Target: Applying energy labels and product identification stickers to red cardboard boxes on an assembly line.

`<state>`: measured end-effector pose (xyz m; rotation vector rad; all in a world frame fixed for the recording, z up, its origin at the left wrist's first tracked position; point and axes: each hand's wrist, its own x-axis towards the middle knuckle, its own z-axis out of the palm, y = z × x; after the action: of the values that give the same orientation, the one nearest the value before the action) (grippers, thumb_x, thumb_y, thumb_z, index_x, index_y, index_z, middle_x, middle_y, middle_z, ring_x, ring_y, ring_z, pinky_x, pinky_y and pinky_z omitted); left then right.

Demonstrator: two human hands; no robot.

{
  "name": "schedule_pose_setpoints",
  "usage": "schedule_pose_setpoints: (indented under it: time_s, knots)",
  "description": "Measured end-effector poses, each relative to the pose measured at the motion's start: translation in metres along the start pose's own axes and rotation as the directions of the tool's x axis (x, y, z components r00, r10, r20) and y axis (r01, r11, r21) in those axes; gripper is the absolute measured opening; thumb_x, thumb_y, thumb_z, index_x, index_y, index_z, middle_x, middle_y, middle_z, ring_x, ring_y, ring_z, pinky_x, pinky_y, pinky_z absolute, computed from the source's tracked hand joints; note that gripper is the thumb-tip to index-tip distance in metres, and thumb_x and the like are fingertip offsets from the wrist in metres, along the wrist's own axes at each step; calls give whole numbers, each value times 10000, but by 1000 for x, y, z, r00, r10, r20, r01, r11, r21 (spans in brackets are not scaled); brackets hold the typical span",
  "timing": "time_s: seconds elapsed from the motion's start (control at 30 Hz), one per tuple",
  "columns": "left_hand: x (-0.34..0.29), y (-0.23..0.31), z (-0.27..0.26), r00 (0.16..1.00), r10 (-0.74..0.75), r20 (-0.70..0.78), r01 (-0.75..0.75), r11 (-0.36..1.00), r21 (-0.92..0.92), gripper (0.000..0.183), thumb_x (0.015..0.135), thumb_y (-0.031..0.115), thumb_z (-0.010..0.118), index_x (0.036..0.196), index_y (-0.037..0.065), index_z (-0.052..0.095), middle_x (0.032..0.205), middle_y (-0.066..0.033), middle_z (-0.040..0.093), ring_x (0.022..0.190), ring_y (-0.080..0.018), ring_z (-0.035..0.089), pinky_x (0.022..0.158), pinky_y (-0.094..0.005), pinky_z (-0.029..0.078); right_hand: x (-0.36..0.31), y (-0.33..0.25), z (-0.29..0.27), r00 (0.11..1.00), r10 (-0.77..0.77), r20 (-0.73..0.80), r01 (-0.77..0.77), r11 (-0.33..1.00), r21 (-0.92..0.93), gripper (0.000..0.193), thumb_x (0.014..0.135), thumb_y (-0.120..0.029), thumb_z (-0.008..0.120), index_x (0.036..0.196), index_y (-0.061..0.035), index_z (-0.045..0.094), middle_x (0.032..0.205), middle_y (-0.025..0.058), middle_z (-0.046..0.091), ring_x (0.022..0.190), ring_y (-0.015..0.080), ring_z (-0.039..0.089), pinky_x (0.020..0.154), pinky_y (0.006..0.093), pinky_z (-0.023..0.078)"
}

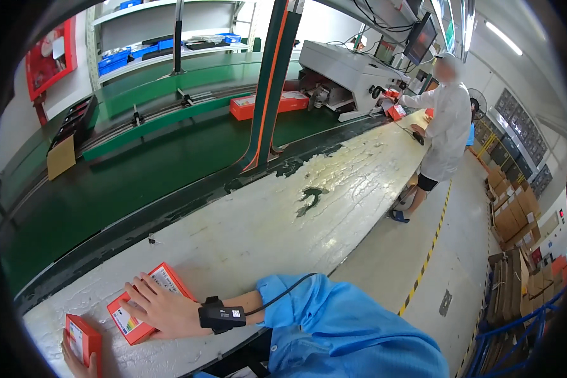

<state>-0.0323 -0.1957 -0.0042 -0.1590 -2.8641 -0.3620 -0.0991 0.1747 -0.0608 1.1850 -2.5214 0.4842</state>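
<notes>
At the lower left, my left hand is closed round a small orange box with a white label, fingers on its left side and thumb on its near side. Just to the right, my right hand lies across a larger orange box, its fingers spread over the white label with a coloured strip. This larger box rests on the whitish, worn bench. A black device is strapped to my right wrist, with a cable running up the blue sleeve.
Beyond the bench runs a green conveyor with a metal rail; orange boxes lie on it. A dark green post rises at the bench's far edge. A person in a white coat stands farther along, by a white machine. Cardboard boxes are stacked right.
</notes>
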Motion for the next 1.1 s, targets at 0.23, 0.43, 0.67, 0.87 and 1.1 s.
schedule_pose_setpoints:
  time_s: [0.23, 0.43, 0.67, 0.87, 1.1]
  knots:
    - [0, 2, 0, 1000, -22, 8, 21, 999, 26, 790, 916, 455, 772, 1509, 16, 487, 1346, -271, 607, 1244, -440, 583, 1056, -515, 459, 0, 0, -4, 1000, -7, 10, 7, 1000, -28, 904, 960, -644, 585, 1537, 30, 409, 1521, 323, 434, 1430, 495, 395, 1215, 594, 280]
    - [-1, 0, -2, 1000, -15, 0, 15, 999, 43, 803, 907, 455, 782, 1509, 11, 487, 1353, -275, 608, 1259, -445, 577, 1066, -518, 455, 1, -2, -7, 1000, -13, -8, 13, 1000, -4, 900, 942, -615, 633, 1533, 28, 413, 1517, 321, 438, 1425, 495, 399, 1217, 589, 280]
    - [0, -1, 1, 1000, -14, 1, 14, 998, 57, 797, 905, 455, 785, 1502, 12, 498, 1344, -268, 617, 1258, -449, 574, 1069, -522, 447, 0, 0, -2, 1000, -6, -21, 5, 1000, -3, 897, 938, -610, 640, 1525, 31, 418, 1507, 323, 445, 1418, 494, 409, 1218, 589, 279]
    - [1, 3, -1, 1000, -27, 5, 26, 999, 29, 804, 905, 473, 780, 1496, 5, 502, 1339, -269, 617, 1249, -451, 576, 1066, -523, 446, 0, -1, -7, 1000, -12, 2, 12, 1000, -17, 893, 954, -624, 607, 1529, 34, 417, 1509, 327, 447, 1425, 495, 404, 1224, 591, 274]
    - [2, 7, -3, 999, -35, 17, 35, 999, -3, 828, 901, 498, 775, 1501, 1, 494, 1340, -273, 614, 1249, -451, 574, 1067, -521, 444, 0, 0, -4, 1000, -2, 14, 2, 1000, 6, 891, 966, -624, 590, 1543, 29, 406, 1523, 328, 437, 1428, 501, 400, 1228, 591, 267]
